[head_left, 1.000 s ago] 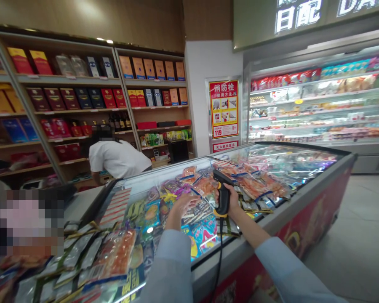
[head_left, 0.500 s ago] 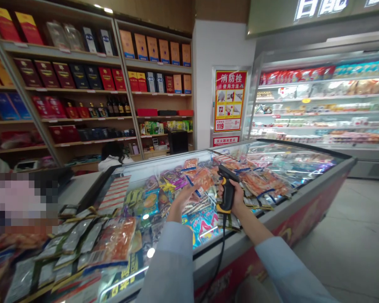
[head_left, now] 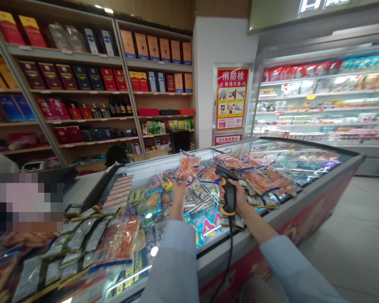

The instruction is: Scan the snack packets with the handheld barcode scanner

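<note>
Our left hand (head_left: 179, 193) pinches a clear packet of orange snacks (head_left: 186, 165) in a firm grip, lifted above the heaped packets (head_left: 198, 198) in the glass-topped chest freezer (head_left: 290, 212). Just beside it, our right hand (head_left: 241, 198) clenches a corded black-and-yellow barcode scanner (head_left: 230, 202). Wooden shelves (head_left: 126, 63) of boxed goods stand beyond, with a chilled display case (head_left: 334, 145) to the right above the tiled floor (head_left: 344, 235).

pixelated patch (head_left: 28, 200): left side, blurred, contents unreadable.
other person's head (head_left: 115, 155): body hidden behind chest freezer (head_left: 303, 208).
barcode scanner cable (head_left: 230, 256): cut off by bottom edge.
packet (head_left: 186, 165): label too small to read.
</note>
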`<state>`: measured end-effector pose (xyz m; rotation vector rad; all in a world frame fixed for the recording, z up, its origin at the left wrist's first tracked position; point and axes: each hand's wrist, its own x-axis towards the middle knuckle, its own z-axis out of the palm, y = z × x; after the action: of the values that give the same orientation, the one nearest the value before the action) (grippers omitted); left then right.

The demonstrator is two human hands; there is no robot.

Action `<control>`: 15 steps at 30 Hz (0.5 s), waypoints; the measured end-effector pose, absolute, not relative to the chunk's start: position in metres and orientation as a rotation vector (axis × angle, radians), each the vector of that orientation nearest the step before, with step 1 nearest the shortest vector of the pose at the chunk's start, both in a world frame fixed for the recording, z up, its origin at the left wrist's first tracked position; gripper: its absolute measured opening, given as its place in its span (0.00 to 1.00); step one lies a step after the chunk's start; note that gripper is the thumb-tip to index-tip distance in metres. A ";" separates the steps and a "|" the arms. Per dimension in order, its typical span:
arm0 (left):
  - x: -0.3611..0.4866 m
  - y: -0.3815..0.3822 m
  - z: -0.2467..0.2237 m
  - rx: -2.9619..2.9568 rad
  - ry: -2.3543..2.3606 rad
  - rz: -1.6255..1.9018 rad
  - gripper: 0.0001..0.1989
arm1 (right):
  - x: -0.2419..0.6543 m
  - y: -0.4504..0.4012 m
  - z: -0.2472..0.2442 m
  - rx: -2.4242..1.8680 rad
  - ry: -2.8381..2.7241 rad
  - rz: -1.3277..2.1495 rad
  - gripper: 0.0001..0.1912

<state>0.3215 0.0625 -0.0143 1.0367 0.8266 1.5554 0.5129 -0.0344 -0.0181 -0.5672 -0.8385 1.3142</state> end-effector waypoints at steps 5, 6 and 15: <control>0.321 0.066 -0.017 1.053 0.774 1.582 0.29 | 0.514 -0.034 -0.020 -0.560 -0.864 1.324 0.13; 0.321 0.067 -0.017 1.050 0.770 1.583 0.29 | 0.514 -0.034 -0.020 -0.552 -0.868 1.319 0.13; 0.319 0.068 -0.017 1.019 0.782 1.580 0.28 | 0.515 -0.036 -0.019 -0.518 -0.873 1.316 0.12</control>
<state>0.3195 0.0680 -0.0165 1.0195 0.7816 1.5795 0.5150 -0.0357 -0.0187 -0.5184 -0.8733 1.3156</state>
